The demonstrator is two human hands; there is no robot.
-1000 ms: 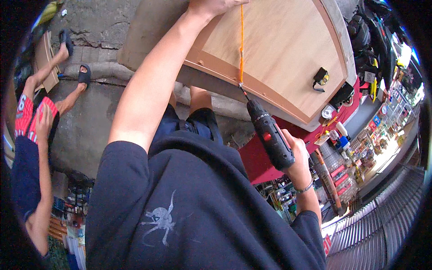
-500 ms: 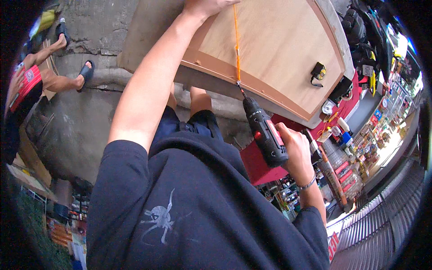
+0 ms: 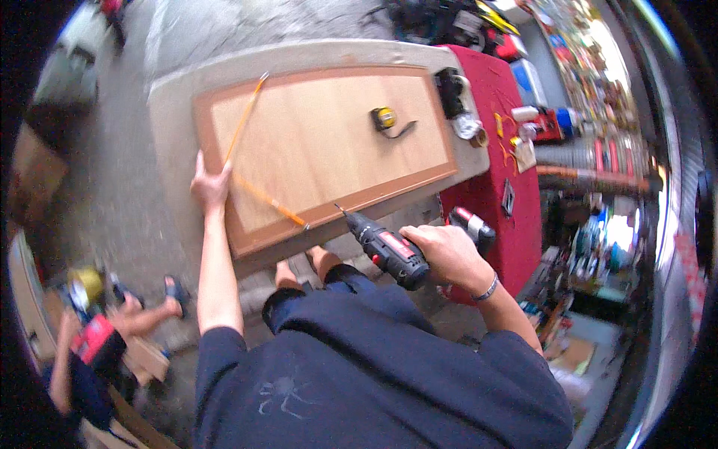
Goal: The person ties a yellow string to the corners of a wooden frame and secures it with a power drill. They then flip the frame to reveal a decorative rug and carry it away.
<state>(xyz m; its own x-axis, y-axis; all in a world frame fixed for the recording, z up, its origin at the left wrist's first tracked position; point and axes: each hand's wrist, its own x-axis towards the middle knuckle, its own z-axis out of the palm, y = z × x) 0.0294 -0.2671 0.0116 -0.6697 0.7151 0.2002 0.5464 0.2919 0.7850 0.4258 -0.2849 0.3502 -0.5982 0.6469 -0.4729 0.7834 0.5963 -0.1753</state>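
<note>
My left hand (image 3: 211,185) is closed around an orange cord (image 3: 271,200) at the left end of a framed wooden panel (image 3: 321,135). The cord bends at the hand. One end reaches the panel's far rim and the other its near rim, each with a small metal fitting. In my right hand (image 3: 449,254) is a black and red cordless drill (image 3: 389,248). Its bit points at the near rim, to the right of the cord's end and apart from it. A yellow and black tape measure (image 3: 384,117) lies on the panel.
The panel rests on a pale table (image 3: 170,105). At right, a red-covered table (image 3: 493,194) holds tools and small items. A person (image 3: 97,344) sits at lower left near wooden boards. Crowded shelves (image 3: 598,97) line the far right.
My view has swung, bringing the whole panel into sight. The drill bit, earlier at the cord's near end, has come away from it. My left hand still holds the cord.
</note>
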